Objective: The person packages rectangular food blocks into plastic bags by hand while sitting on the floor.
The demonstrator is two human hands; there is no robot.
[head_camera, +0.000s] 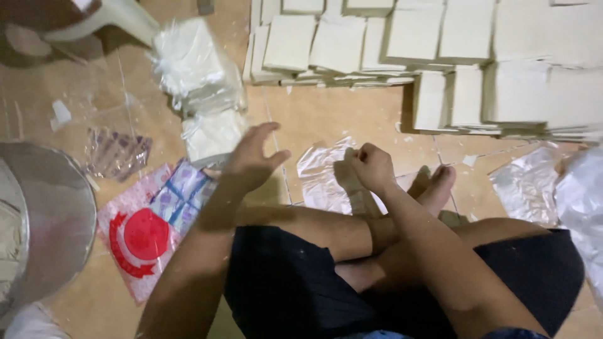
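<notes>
I sit cross-legged on a tan tiled floor. My left hand (251, 160) hovers with fingers spread just right of a stack of white squares in clear plastic (210, 135) and above a blue-and-white patterned packet (182, 191). My right hand (372, 166) is closed, pinching the edge of a clear plastic bag (323, 169) that lies on the floor in front of my legs. My bare feet (433, 188) rest just right of that hand.
Rows of stacked white squares (402, 44) cover the floor at the back. A wrapped bundle of squares (191, 66) lies at back left. A red-and-white printed bag (141, 242) and a metal basin (44, 213) sit left. Crumpled clear plastic (553, 188) lies right.
</notes>
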